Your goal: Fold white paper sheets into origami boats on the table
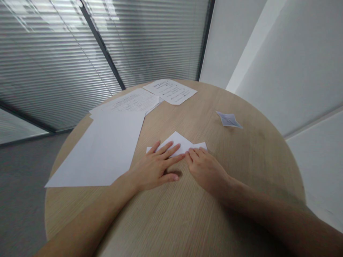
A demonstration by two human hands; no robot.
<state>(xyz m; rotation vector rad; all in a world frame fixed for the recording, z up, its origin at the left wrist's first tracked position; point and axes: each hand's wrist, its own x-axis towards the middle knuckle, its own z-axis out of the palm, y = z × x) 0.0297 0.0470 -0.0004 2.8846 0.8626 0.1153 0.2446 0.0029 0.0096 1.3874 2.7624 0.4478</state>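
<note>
A folded white sheet of paper [179, 141] lies on the table in front of me, with a peak at its far side and flat strips sticking out left and right. My left hand [158, 164] rests on it palm down, fingers spread across its left and middle part. The fingers of my right hand [205, 169] are curled together and press on the paper's near right edge. They hide part of that edge. Farther off to the right stands a small folded paper piece [229, 120] with pointed ends, untouched.
The round wooden table [257, 157] carries a large blank white sheet [107, 150] at the left. Behind it lie several printed sheets [131, 101], and another printed page [173, 91] is near the far edge. Window blinds [160, 39] and a white wall [302, 64] surround the table.
</note>
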